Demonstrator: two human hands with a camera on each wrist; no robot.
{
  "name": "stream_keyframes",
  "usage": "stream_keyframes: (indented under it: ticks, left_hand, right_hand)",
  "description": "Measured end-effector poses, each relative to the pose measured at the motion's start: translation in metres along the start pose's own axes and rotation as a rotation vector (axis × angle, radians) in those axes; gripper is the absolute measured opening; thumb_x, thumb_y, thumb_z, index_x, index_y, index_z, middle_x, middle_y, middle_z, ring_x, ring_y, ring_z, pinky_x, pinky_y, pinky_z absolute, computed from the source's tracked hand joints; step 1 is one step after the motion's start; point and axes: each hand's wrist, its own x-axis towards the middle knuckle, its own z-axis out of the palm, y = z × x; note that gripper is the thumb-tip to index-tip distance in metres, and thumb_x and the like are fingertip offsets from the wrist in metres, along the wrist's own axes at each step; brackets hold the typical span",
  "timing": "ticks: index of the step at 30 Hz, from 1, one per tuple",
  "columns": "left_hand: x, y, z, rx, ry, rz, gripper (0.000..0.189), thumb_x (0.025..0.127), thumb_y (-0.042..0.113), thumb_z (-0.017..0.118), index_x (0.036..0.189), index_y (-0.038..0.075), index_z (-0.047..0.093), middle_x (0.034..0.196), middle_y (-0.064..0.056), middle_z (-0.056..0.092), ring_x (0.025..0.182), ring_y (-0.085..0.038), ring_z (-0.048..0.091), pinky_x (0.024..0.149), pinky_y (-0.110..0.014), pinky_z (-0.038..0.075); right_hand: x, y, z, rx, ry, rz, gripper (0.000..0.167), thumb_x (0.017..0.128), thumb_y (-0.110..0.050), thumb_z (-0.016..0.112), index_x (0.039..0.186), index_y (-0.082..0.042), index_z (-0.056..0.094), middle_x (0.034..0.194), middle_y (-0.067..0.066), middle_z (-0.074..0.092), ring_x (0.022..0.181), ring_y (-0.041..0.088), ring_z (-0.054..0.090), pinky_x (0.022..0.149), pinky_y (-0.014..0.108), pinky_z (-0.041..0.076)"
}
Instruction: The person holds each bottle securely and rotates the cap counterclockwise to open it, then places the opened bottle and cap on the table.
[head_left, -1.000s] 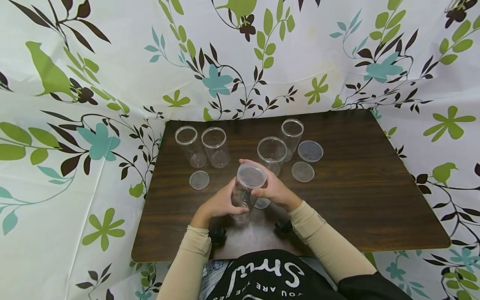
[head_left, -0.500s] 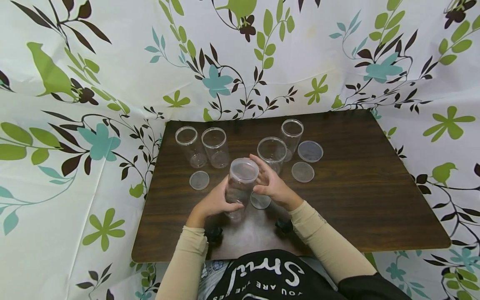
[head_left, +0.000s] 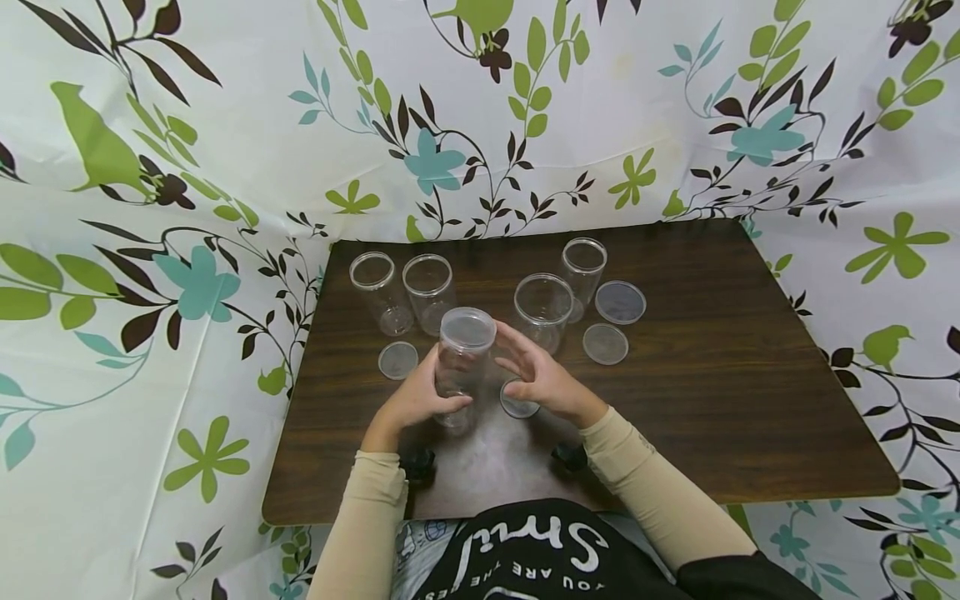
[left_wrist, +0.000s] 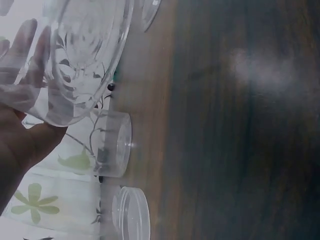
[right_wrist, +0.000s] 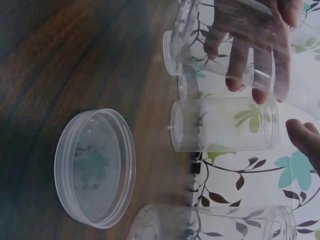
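Low over the near half of the table, my left hand (head_left: pixel 408 398) grips a clear plastic jar (head_left: pixel 459 371) by its side, thumb in front. A translucent lid (head_left: pixel 468 329) sits on its top, and the jar leans slightly. In the left wrist view the bottom of the jar (left_wrist: pixel 90 50) is close up, with fingers visible through its wall. My right hand (head_left: pixel 553 379) stays just right of the jar, fingers extended and apart from the thumb, fingertips near the lid's edge. Below it a loose lid (head_left: pixel 517 400) lies on the table, seen whole in the right wrist view.
Two open jars, one farther left (head_left: pixel 381 292) and its neighbour (head_left: pixel 430 287), stand at the back left. Two more, a wide jar (head_left: pixel 543 308) and a narrower jar (head_left: pixel 583 265), stand right of centre. Lids lie at left (head_left: pixel 398 360) and right (head_left: pixel 606 344). Black knobs (head_left: pixel 417 464) sit near the front edge.
The lidded jar has moved left and a little away in my left hand. My right hand has let go of it, leaving a gap, and the loose lid shows more fully.
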Motion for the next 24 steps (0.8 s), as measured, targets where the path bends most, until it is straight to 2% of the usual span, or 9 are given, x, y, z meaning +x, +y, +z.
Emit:
stream_keyframes:
  ticks: [3,6,11,15,16,18,20,22,24]
  left_hand:
    - [0.002,-0.001,0.003,-0.038,-0.014,-0.009,0.09,0.08,-0.002,0.082,0.152,0.008,0.028,0.139,-0.02,0.054,0.129,-0.046,0.051,0.099,-0.064,0.045]
    - [0.003,0.001,0.007,-0.04,-0.02,-0.023,0.093,0.079,-0.004,0.081,0.154,0.008,0.026,0.141,-0.023,0.052,0.129,-0.045,0.051,0.097,-0.062,0.048]
    - [0.006,0.005,0.014,0.043,-0.055,-0.033,0.093,0.078,-0.002,0.083,0.153,0.003,0.027,0.141,-0.024,0.051,0.129,-0.045,0.051,0.105,-0.059,0.043]
    - [0.005,0.028,0.022,0.087,-0.098,-0.017,0.089,0.077,0.0,0.083,0.149,-0.002,0.03,0.141,-0.025,0.051,0.129,-0.046,0.051,0.108,-0.062,0.038]
    - [0.005,0.029,0.025,0.095,-0.105,-0.012,0.091,0.077,0.002,0.084,0.15,-0.001,0.03,0.143,-0.024,0.05,0.13,-0.044,0.051,0.109,-0.06,0.038]
    - [0.006,0.029,0.028,0.115,-0.12,0.0,0.095,0.077,0.004,0.085,0.153,0.002,0.027,0.146,-0.019,0.048,0.131,-0.037,0.051,0.11,-0.055,0.038]
    - [0.009,0.02,0.032,0.126,-0.14,0.013,0.1,0.077,0.004,0.085,0.156,0.003,0.023,0.149,-0.018,0.045,0.132,-0.033,0.05,0.11,-0.053,0.038]
    - [0.011,0.01,0.033,0.127,-0.159,0.024,0.105,0.077,0.004,0.085,0.158,0.004,0.019,0.152,-0.017,0.043,0.134,-0.031,0.048,0.111,-0.051,0.038]
    - [0.011,0.01,0.034,0.121,-0.175,0.03,0.107,0.076,0.002,0.085,0.158,0.003,0.017,0.152,-0.019,0.041,0.134,-0.033,0.048,0.111,-0.053,0.038]
  right_hand:
    - [0.002,-0.001,0.001,-0.023,0.007,-0.006,0.122,0.081,-0.057,0.078,0.16,0.003,0.007,0.168,0.021,0.009,0.154,0.035,0.009,0.118,0.062,0.019]
    - [0.004,-0.001,0.002,-0.032,0.008,-0.017,0.12,0.082,-0.057,0.077,0.16,0.002,0.009,0.167,0.021,0.012,0.154,0.035,0.013,0.119,0.058,0.019]
    - [0.007,-0.001,0.001,-0.063,0.028,-0.013,0.118,0.082,-0.059,0.077,0.161,-0.001,0.012,0.163,0.021,0.024,0.151,0.035,0.023,0.121,0.048,0.022]
    - [0.008,-0.001,-0.001,-0.124,0.067,-0.013,0.114,0.081,-0.062,0.076,0.158,0.001,0.021,0.158,0.019,0.036,0.144,0.034,0.037,0.116,0.039,0.034]
    - [0.008,-0.001,-0.001,-0.126,0.072,-0.015,0.112,0.08,-0.062,0.077,0.157,0.001,0.025,0.156,0.019,0.038,0.141,0.033,0.041,0.113,0.037,0.037]
    - [0.008,-0.002,-0.003,-0.12,0.068,-0.025,0.107,0.081,-0.06,0.078,0.154,0.002,0.031,0.155,0.016,0.042,0.136,0.031,0.046,0.109,0.035,0.042]
    - [0.008,-0.003,-0.005,-0.091,0.04,-0.035,0.102,0.082,-0.057,0.079,0.152,0.003,0.035,0.152,0.015,0.046,0.133,0.029,0.049,0.106,0.035,0.044]
    - [0.007,-0.003,-0.008,-0.049,-0.003,-0.036,0.099,0.082,-0.054,0.08,0.151,0.003,0.036,0.151,0.014,0.048,0.134,0.026,0.048,0.106,0.035,0.043]
    - [0.007,-0.003,-0.011,-0.019,-0.048,-0.043,0.097,0.084,-0.051,0.08,0.152,0.003,0.035,0.152,0.016,0.047,0.137,0.027,0.047,0.108,0.036,0.042]
